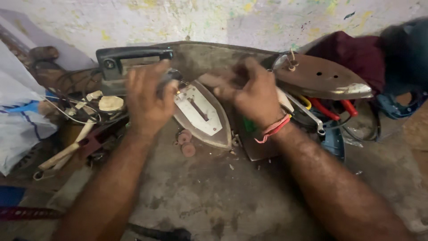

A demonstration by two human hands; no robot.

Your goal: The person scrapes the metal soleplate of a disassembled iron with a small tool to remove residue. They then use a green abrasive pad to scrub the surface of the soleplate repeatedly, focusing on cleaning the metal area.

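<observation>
While both forearms reach forward over a stained grey workbench (214,201), the person's hands meet at an opened electric iron lying near the back of the surface. The left hand (149,100) is curled over a small dark part (168,80) at the wide rear end of the iron base (203,116), its fingers folded down around that part, though motion blur hides how tightly they close. The right hand (254,96), with a red thread band (273,128) at the wrist, hovers just to the right of the base with its fingers bent inward and its thumb toward the left; whether it pinches anything cannot be told, since the fingertips are smeared. The iron base lies flat with its pointed tip toward the person, showing a pale metal plate with a dark slot on top. Behind the left hand stands a black iron handle (133,58). Just beside the base, on the near side, lie a few small reddish-brown round discs (186,142). Farther right, a second soleplate (321,78) rests raised on a pile of tools, with red-handled pliers (332,109) under it. On the left are tangled wires, a cream plug (110,103) and pale tool handles (67,151).
</observation>
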